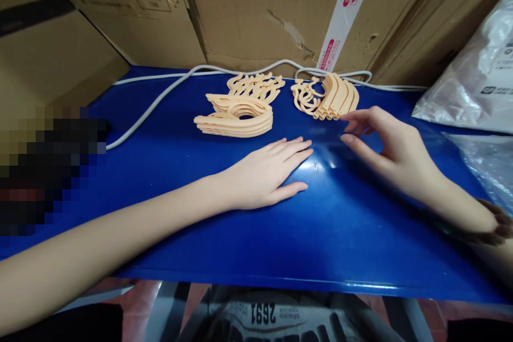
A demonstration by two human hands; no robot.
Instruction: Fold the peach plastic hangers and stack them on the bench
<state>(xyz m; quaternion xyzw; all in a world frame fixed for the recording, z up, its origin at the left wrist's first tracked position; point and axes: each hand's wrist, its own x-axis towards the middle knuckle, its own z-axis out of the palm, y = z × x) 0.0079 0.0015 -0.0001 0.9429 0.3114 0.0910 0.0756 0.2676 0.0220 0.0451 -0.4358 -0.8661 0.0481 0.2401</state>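
My left hand (272, 173) lies flat on the blue tabletop (256, 246), fingers stretched out and nothing in them. Just beyond it is a stack of cream curved pieces (240, 125), with a cluster of thin wavy cream pieces (256, 85) behind. My right hand (385, 147) is raised a little over the table, thumb and forefinger apart. Its forefinger tip is close to a row of cream curved tube-like pieces (339, 96); whether it touches them I cannot tell. Small hooked cream pieces (304, 97) lie against the left side of that row.
A white cable (160, 97) runs along the back of the table. Cardboard boxes (256, 10) stand behind and at the left (132, 21). A white plastic bag (473, 75) and clear plastic film (481, 155) lie at the right. A pixelated dark object (44, 171) sits at the left.
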